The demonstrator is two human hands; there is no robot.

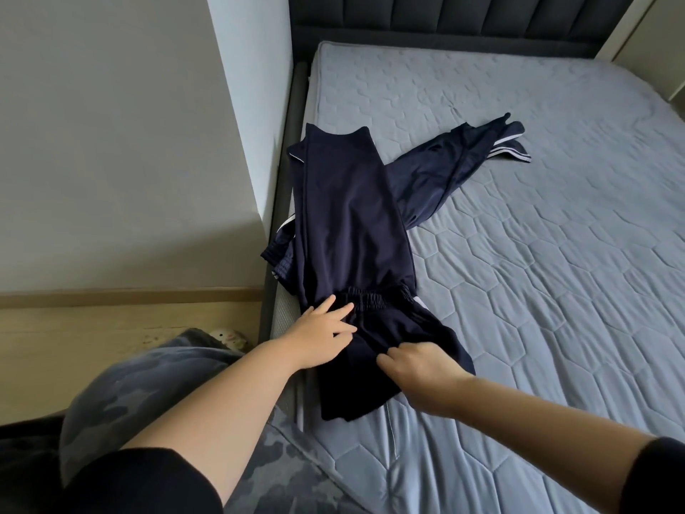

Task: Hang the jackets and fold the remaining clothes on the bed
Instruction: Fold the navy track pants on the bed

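Left grip [322, 335]: released, fingers spread flat on navy trousers [348, 224] at the waistband.
Right grip [422, 372]: pinching the trousers' cloth.
Bed [556, 272]: beneath.

A home bedroom is shown. A bed [519, 254] with a grey quilted mattress cover is set into a corner, backed by a dark padded headboard [463, 20] with vertical channels. Plain pale walls [111, 142] are seen on the left, with a light wood floor [92, 335] below. Dark blue track pants [348, 224] are spread on the mattress.
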